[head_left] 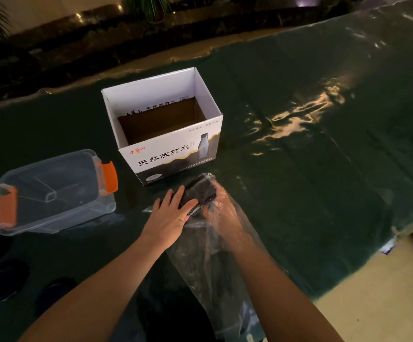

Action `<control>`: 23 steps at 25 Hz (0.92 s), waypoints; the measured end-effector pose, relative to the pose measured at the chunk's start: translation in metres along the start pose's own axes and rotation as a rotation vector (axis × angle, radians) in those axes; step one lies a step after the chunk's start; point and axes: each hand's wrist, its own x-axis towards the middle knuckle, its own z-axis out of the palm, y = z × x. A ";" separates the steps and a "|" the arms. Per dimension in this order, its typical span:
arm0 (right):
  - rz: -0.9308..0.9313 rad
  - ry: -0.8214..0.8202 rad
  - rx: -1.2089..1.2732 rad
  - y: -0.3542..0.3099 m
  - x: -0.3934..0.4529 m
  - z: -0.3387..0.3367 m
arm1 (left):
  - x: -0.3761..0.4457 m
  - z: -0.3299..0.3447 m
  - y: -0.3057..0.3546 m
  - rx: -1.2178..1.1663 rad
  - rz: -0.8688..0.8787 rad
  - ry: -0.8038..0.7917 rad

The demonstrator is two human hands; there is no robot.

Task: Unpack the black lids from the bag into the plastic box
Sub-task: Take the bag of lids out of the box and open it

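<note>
A stack of black lids (199, 192) lies at the far end of a long clear plastic bag (215, 262) on the dark green table. My right hand (221, 211) is inside the bag, its fingers curled round the stack. From outside the bag, my left hand (172, 214) rests on the stack with its fingers spread and the thumb hooked at the lids' near edge. The clear plastic box (52, 193) with orange latches sits to the left, apart from both hands. Nothing shows inside it.
An open white cardboard box (165, 124) printed with a bottle stands just behind the bag. Three loose black lids (4, 280) lie at the lower left. The table's edge (373, 267) runs diagonally at the right, with pale floor beyond.
</note>
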 end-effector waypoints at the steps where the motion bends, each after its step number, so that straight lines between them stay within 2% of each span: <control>1: -0.006 0.019 0.042 -0.001 -0.003 -0.002 | 0.000 0.000 0.000 -0.001 -0.006 0.001; 4: 0.020 0.096 -0.002 0.010 -0.007 -0.004 | -0.002 0.002 0.000 0.005 -0.013 0.009; 8: 0.020 0.295 -0.194 0.015 -0.027 0.011 | 0.000 0.003 0.002 -0.020 -0.036 0.007; 11: -0.031 0.392 -0.130 0.022 -0.050 0.021 | 0.000 0.004 0.002 -0.015 -0.039 -0.002; 15: -0.065 0.341 -0.354 0.027 -0.057 0.024 | -0.002 0.005 0.007 0.015 -0.021 -0.006; 19: 0.005 0.280 -0.403 0.024 -0.042 0.019 | -0.003 0.008 0.009 0.032 -0.019 0.005; 23: 0.043 0.301 -0.462 0.027 -0.039 0.022 | -0.005 0.008 0.010 0.052 -0.031 0.033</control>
